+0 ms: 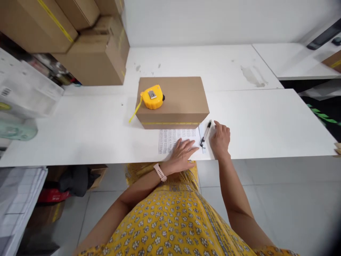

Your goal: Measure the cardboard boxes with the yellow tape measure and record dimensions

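Observation:
My left hand point(183, 154) lies palm down with its fingers spread on a sheet of paper point(170, 140) printed with rows of small text. To the right of the paper, my right hand point(220, 139) rests on the table with its fingers curled in and nothing visible in them. A pen point(206, 133) with a clear barrel and black ends lies just left of my right hand, apart from it. Behind the paper stands a closed brown cardboard box point(178, 96), covering the sheet's far edge. On its top sits a yellow tape measure point(153, 97), a short length of tape sticking out.
Stacked cardboard boxes point(93, 64) stand at the back left of the white table point(261, 131). A pale green rolled item point(20, 128) and white packages point(23, 78) are at the left edge. A dark object point(323, 33) lies at the far right.

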A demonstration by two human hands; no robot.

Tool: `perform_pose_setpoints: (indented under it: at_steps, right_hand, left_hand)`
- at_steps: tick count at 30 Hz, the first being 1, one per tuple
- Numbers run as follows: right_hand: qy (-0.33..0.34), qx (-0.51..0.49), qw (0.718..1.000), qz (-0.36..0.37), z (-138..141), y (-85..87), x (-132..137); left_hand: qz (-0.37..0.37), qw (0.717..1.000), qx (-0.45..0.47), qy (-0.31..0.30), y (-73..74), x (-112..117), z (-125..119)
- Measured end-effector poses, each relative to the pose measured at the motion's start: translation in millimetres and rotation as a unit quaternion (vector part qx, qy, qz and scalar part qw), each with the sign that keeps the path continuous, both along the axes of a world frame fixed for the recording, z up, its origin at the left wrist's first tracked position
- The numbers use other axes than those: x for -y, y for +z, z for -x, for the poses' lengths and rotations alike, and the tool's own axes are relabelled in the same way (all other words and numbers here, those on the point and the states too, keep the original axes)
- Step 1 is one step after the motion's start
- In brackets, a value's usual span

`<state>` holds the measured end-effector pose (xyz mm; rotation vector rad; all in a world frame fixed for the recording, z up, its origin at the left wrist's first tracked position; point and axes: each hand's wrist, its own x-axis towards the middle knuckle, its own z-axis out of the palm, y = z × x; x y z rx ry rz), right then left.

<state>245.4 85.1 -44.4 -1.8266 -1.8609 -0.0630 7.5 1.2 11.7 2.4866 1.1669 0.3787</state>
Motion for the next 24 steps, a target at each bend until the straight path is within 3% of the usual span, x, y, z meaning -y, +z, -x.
perform_pose_setpoints:
  at_steps: [2, 4, 6, 8, 10, 13, 16, 19, 21, 24]
  right_hand:
    - [-0.002, -0.004, 1.0, -0.021, 1, -3.3, -1]
    - [-0.005, -0.01, 0.999, -0.038, 0, -6.8, -2]
    - [-0.007, -0.011, 0.999, -0.047, -1, -9.8, -4]
    - [-0.009, -0.014, 0.999, -0.051, -2, -11.9, -6]
    - [-0.013, -0.028, 0.998, -0.05, -3, -12.3, -7]
    - [-0.039, -0.078, 0.994, -0.072, -1, -5.1, -4]
    - [-0.083, -0.148, 0.972, -0.164, 13, 22.1, 10]
    - [-0.062, -0.239, 0.944, -0.217, 45, 70.6, 34]
    - [0.013, -0.361, 0.919, -0.158, 71, 105.1, 49]
    - [0.174, -0.503, 0.845, 0.057, 103, 141.9, 61]
  left_hand:
    - [-0.037, 0.993, 0.111, 0.033, 19.7, -6, 15]
    - [-0.131, 0.964, 0.205, 0.109, 46.7, -18, 37]
    - [-0.237, 0.917, 0.239, 0.213, 74.3, -37, 62]
    - [-0.288, 0.883, 0.227, 0.292, 95.2, -62, 85]
    - [-0.263, 0.886, 0.198, 0.328, 105.8, -88, 103]
    - [-0.18, 0.909, 0.163, 0.338, 107.6, -114, 116]
    - [-0.169, 0.899, 0.211, 0.345, 108.3, -110, 113]
    - [-0.098, 0.894, 0.331, 0.286, 114.0, -79, 102]
    - [0.02, 0.89, 0.409, 0.198, 116.1, -55, 93]
    - [0.136, 0.874, 0.45, 0.123, 113.6, -29, 84]
